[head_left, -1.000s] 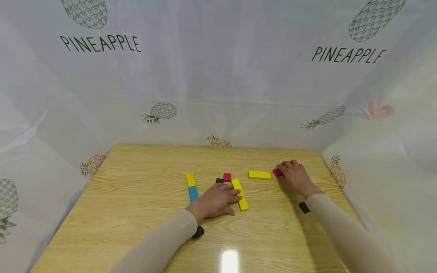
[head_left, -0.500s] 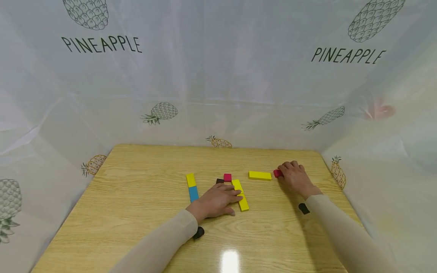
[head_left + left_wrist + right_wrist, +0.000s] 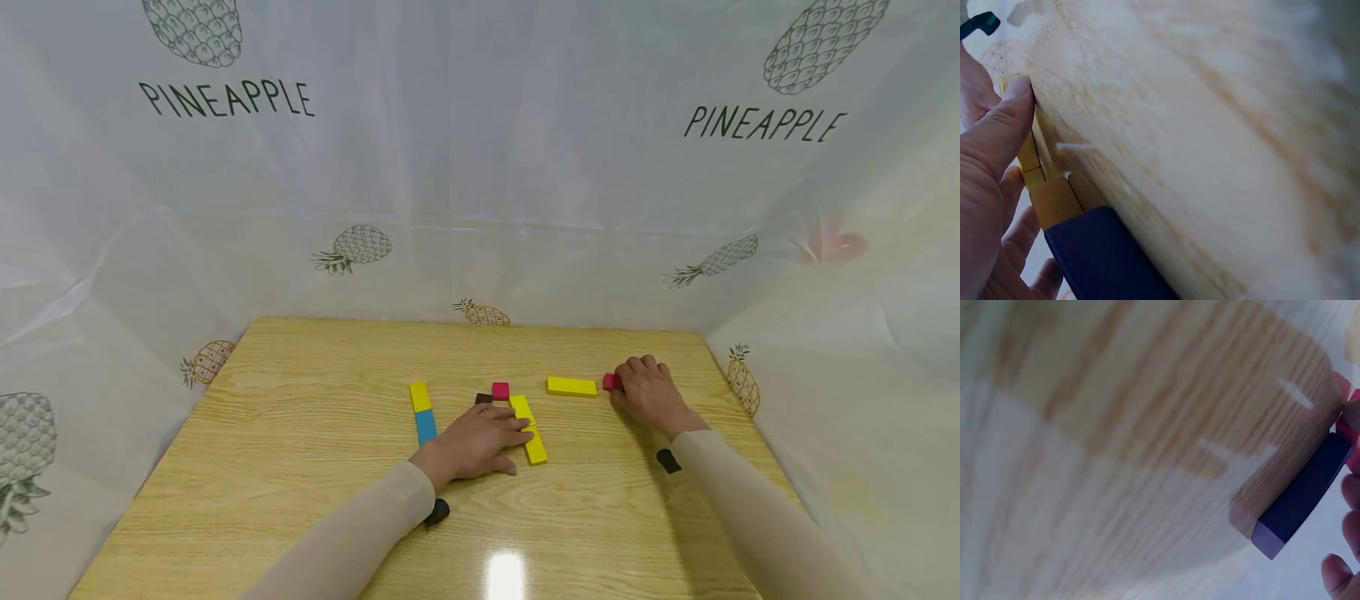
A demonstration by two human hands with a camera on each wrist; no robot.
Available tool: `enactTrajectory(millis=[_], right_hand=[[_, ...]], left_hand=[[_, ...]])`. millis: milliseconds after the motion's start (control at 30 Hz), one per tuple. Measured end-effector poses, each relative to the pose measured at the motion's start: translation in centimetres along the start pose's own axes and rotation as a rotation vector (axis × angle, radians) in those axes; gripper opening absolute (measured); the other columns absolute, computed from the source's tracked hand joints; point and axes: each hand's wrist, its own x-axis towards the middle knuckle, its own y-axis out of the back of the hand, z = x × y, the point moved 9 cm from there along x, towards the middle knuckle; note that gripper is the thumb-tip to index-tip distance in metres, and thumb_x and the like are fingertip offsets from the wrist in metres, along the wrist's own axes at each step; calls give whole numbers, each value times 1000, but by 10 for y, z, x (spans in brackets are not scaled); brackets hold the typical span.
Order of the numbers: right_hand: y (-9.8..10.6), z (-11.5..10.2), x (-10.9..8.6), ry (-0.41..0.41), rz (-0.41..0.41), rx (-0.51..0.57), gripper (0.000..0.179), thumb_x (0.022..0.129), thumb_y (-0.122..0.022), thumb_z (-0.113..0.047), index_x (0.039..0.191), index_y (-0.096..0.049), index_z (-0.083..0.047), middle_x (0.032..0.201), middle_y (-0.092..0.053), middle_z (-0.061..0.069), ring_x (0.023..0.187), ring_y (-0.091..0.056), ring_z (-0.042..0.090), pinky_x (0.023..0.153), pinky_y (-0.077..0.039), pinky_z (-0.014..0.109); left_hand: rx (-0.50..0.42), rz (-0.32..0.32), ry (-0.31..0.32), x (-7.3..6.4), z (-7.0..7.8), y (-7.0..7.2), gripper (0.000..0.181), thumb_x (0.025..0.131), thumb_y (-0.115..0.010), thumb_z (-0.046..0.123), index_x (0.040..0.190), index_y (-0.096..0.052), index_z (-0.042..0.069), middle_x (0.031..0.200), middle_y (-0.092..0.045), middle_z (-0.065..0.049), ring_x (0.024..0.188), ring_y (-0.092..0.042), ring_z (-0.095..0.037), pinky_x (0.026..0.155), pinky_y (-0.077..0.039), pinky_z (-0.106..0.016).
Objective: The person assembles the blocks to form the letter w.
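Note:
My left hand lies over the middle of the table with its fingers extended. Its fingertips touch two yellow blocks set end to end; in the left wrist view a dark blue block sits beside the hand. My right hand pinches a red block at the right, near a yellow block. The right wrist view shows a long dark block close to the red block; in the head view the hand hides it.
Left of my left hand lie a yellow block and a blue block end to end. A second red block and a black block stand beyond its fingers. Pineapple-print sheeting surrounds the wooden table.
My right hand and the red block have shifted very slightly right, widening the small gap to the yellow block. The left hand stays in place.

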Motion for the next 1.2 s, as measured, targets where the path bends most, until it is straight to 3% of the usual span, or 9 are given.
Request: enactTrajectory(millis=[567,833,1033,1200], right_hand=[[20,-13,-6,50,166,-22,37,90,-84,-30,97,-63,-1,98,-63,17,93,-53,40,77,-44,49],[22,-33,-8,80,113,-36,42,88,-86,-36,99,-63,-2,99,-63,15,93,-52,37,79,-45,49],[28,-55,-16,146,156,-69,47,86,-87,-41,100,-66,-2,99,-64,14,92,-55,37,80,-51,51],[29,-74,-27,208,180,-53,38,87,-84,-34,98,-66,-3,97,-64,11,90,-55,33,82,-51,48]], left_hand=[[10,-1,-9,0,1,1,60,105,-60,49,161,-46,32,168,-41,10,159,-33,-20,130,-26,-46],[1,-2,-7,1,-2,-1,60,105,-59,50,161,-46,32,168,-40,10,159,-32,-19,130,-25,-47],[-13,0,-6,0,-2,0,61,105,-61,49,161,-46,32,168,-40,9,159,-31,-20,130,-25,-47],[-17,4,-10,1,-2,1,61,104,-61,50,161,-47,31,168,-41,8,159,-32,-21,131,-25,-47]])
